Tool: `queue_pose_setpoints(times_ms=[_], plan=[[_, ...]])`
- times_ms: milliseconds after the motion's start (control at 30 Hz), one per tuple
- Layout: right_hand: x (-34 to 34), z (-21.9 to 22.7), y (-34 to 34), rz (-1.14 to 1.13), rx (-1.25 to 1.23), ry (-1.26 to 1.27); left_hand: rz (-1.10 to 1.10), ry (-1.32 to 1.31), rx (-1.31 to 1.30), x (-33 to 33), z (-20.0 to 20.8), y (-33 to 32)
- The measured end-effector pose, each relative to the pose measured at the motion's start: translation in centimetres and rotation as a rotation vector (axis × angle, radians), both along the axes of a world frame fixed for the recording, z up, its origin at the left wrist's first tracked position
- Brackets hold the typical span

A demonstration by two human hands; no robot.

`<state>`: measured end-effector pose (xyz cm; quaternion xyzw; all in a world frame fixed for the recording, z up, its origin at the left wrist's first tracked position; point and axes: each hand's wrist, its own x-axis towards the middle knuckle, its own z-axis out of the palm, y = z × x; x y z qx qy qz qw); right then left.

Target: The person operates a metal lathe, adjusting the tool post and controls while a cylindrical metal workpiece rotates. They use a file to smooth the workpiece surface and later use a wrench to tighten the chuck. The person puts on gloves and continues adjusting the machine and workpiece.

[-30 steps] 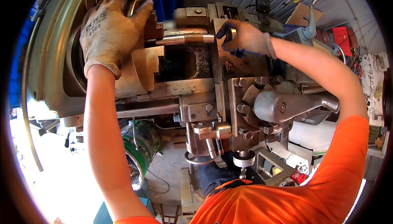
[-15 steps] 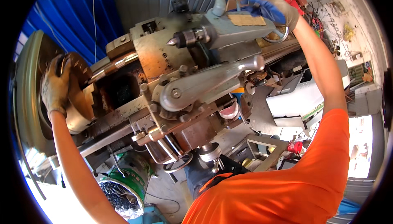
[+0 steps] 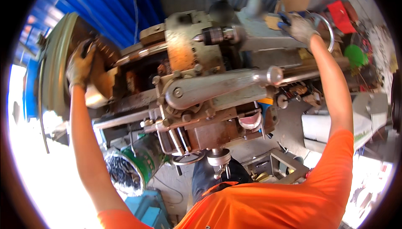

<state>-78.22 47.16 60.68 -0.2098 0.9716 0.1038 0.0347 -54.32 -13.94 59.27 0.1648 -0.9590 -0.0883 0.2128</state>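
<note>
A metalworking lathe spans the view, its round chuck (image 3: 98, 93) at the left. My left hand (image 3: 79, 65), in a dirty work glove, is at the chuck's upper face; its fingers curl over a dark part there. A drill chuck (image 3: 213, 35) with a pointed tip projects from the grey tailstock (image 3: 268, 42). My right hand (image 3: 299, 27), in a grey glove with blue fingers, is over the tailstock's right end beside the handwheel ring (image 3: 331, 32). Its fingers are partly bent and apart, with nothing visible in them. Between the hands is the tool post's big grey lever (image 3: 217, 87).
A green drum (image 3: 144, 162) with dark and silvery scrap inside stands below the lathe at left. A carriage handwheel (image 3: 188, 157) projects toward my legs. A metal frame (image 3: 289, 166) stands on the floor at right. Blue corrugated sheeting (image 3: 113, 2) rises behind.
The view has swung, so the lathe appears farther right and more level. My right hand has come lower against the tailstock end; my left hand stays at the chuck.
</note>
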Motion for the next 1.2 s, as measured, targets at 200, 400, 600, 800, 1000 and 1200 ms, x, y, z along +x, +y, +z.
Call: queue_pose_setpoints(times_ms=[200,400,600,800,1000,1200], plan=[[0.0,-0.6,0.5,-0.013,-0.067,0.139,0.066,-0.049,-0.002,0.3,-0.1,-0.9],[3.8,1.0,1.3,0.048,-0.301,0.196,0.096,-0.07,-0.003,0.4,-0.3,-1.4],[14.7,-0.8,3.3,-0.079,-0.717,0.065,0.153,-0.142,-0.042,0.5,1.3,1.2],[31.2,-7.8,2.8,-0.155,-0.973,0.141,0.135,-0.144,-0.044,0.6,1.6,1.9],[45.7,-13.4,-0.7,-0.795,-1.257,-0.166,0.127,-0.138,-0.087,1.2,1.4,1.7],[50.5,-14.6,-4.1,-0.572,-1.042,-0.119,0.113,-0.148,-0.07,1.4,1.6,1.7]])
